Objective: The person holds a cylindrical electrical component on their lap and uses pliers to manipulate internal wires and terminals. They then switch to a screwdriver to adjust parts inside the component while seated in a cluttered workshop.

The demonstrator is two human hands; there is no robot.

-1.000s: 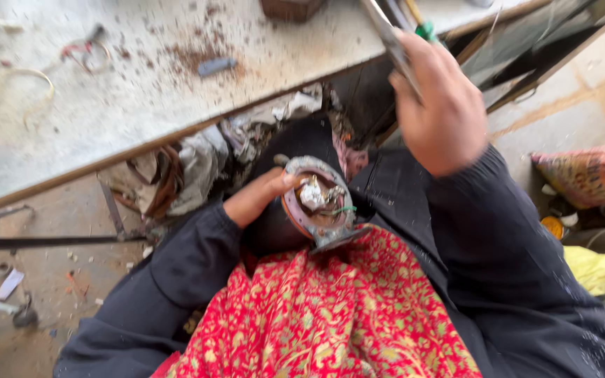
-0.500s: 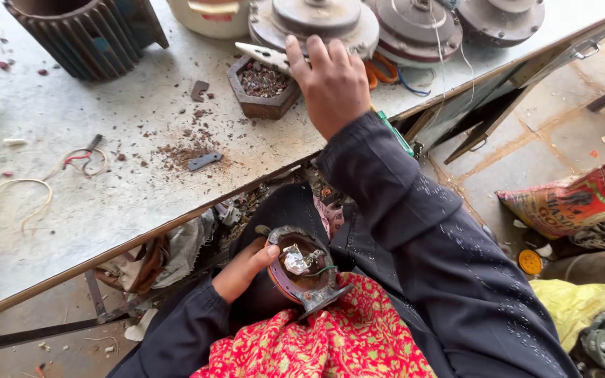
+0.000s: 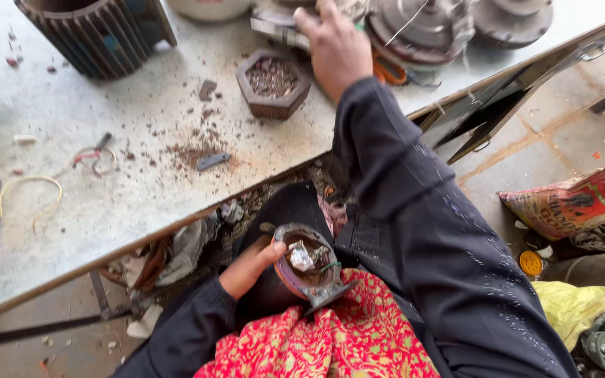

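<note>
Left hand [image 3: 250,267] fingers grip the rim of a round metal motor housing [image 3: 308,264], propped on the lap below the counter [image 3: 134,189]. Judged heavy, rigid, sharp-edged; hold by the rim. Right hand [image 3: 337,47] closes on a flat metal tool [image 3: 278,29].

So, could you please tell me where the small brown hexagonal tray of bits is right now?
In the head view, the small brown hexagonal tray sits on the grey workbench, upper centre, just left of the right hand and right of the dark ribbed motor housing.
</note>
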